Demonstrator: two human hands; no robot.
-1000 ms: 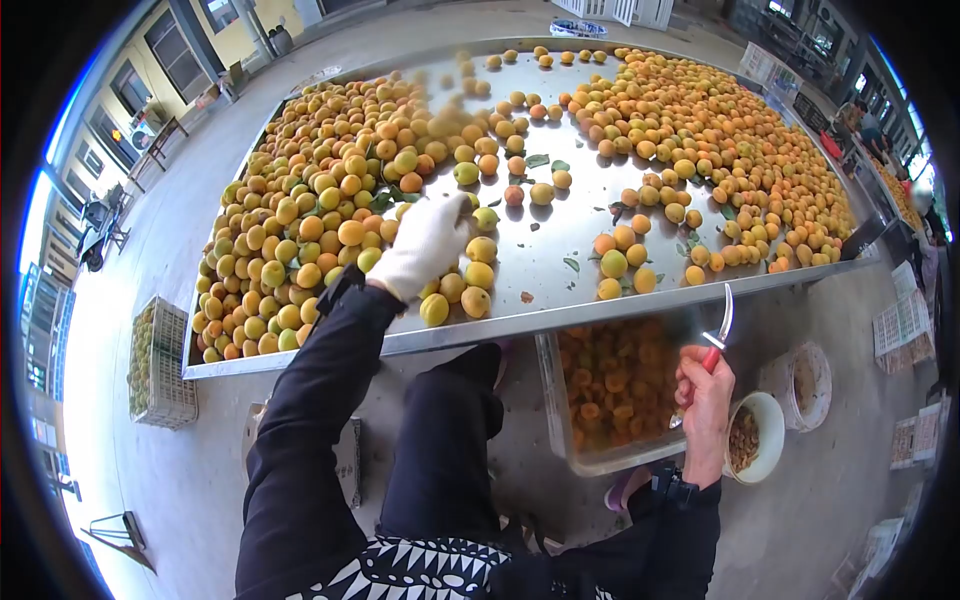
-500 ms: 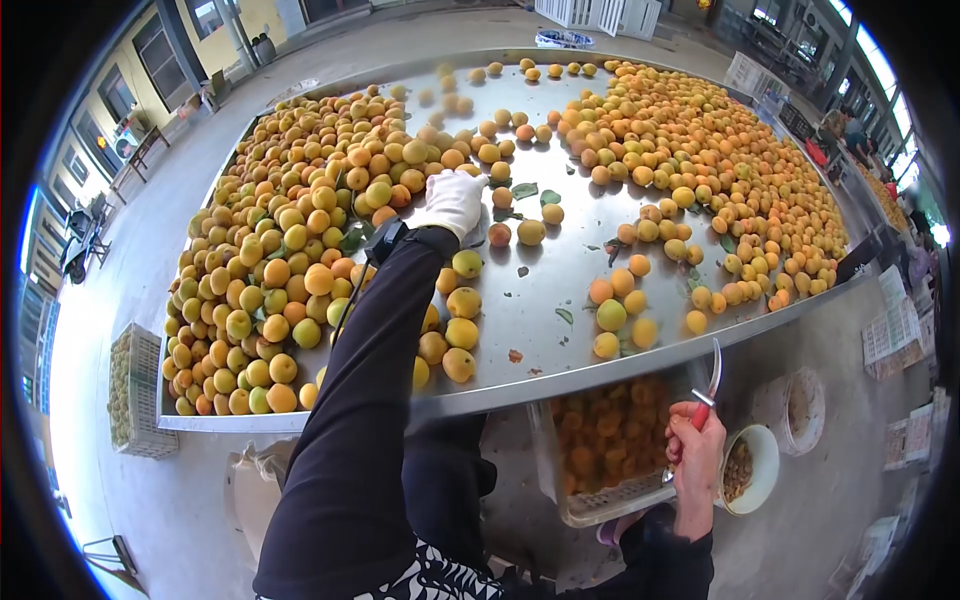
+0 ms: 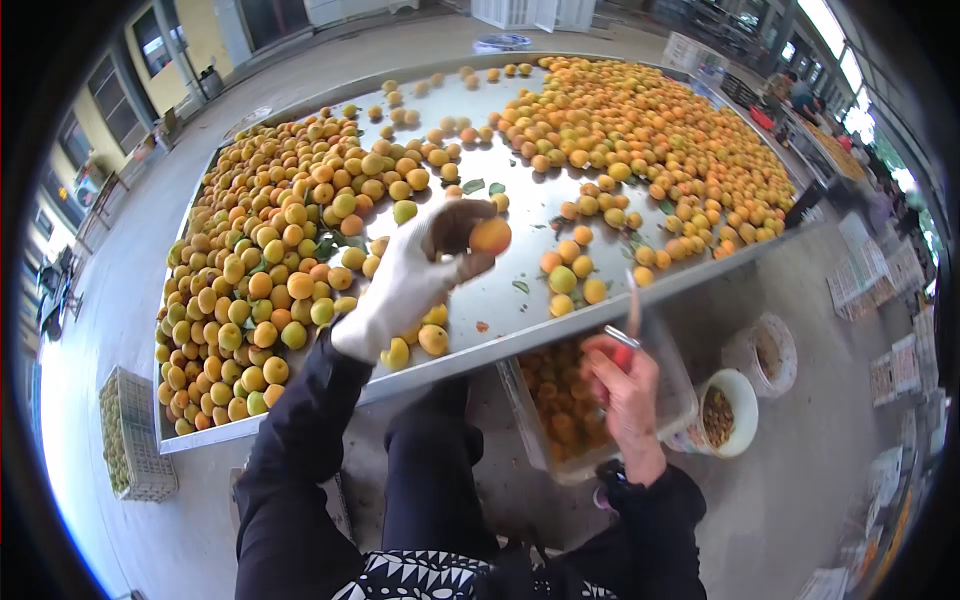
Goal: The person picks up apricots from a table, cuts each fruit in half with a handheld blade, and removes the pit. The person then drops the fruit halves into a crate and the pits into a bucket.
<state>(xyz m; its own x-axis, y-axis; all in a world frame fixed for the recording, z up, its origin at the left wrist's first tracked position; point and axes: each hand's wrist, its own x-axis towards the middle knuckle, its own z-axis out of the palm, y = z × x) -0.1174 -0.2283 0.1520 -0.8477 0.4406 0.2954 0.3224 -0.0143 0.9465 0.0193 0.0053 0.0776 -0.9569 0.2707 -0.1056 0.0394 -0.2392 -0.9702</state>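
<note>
In front of me, my left hand wears a white glove with dark brown stains on the fingers. Its thumb and fingers are closed around an apricot, raised over the metal table. My bare right hand grips a curved knife with a red handle, its blade pointing up close to the table's front edge. Loose apricots are heaped on the left of the table, near my left forearm. A few scattered apricots lie on the metal closer to the knife.
Another large heap of apricots covers the right side. Below the front edge stands a crate of apricots, with a white bucket of brown bits beside it. A crate stands on the floor at left. People are at the far right.
My left hand has come back from the heap toward me and now holds up an apricot. My right hand, with the knife, has moved left and up. The view has shifted too.
</note>
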